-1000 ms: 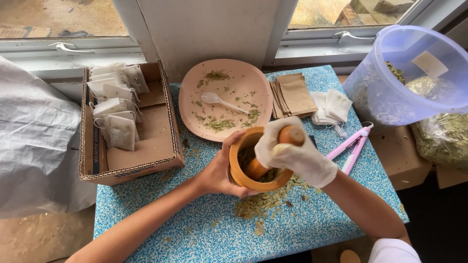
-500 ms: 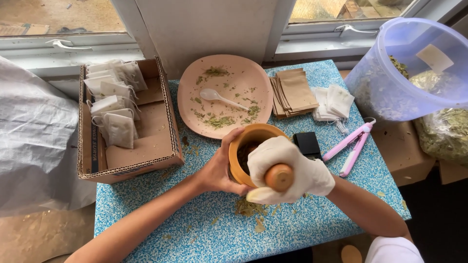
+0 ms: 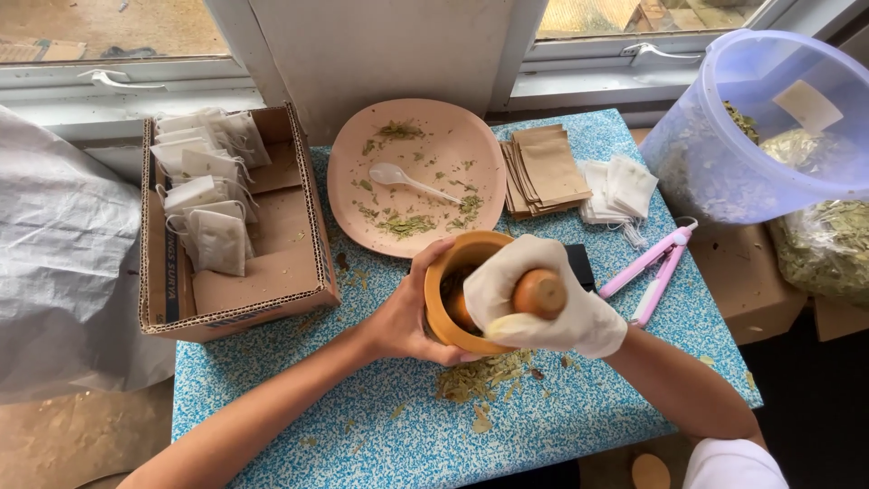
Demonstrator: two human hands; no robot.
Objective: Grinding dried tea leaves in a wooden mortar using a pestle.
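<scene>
A wooden mortar (image 3: 445,272) with dried green leaves inside stands on a blue speckled table (image 3: 380,426). My bare left hand (image 3: 407,312) wraps around the mortar's left side and holds it steady. My right hand (image 3: 543,299), in a white glove, grips a wooden pestle (image 3: 538,292) whose lower end sits inside the mortar. Crushed leaves (image 3: 480,376) lie spilled on the table just in front of the mortar.
Behind the mortar sits a pink plate (image 3: 453,145) with leaf bits and a white spoon (image 3: 403,179). A cardboard box (image 3: 281,272) of filled tea bags stands left. Brown pouches (image 3: 548,170), white bags (image 3: 620,192), a pink sealer (image 3: 650,267) and a translucent bucket (image 3: 751,136) lie right.
The pestle's top swung toward me and back away as my right hand ground in the mortar. My left hand stayed on the mortar.
</scene>
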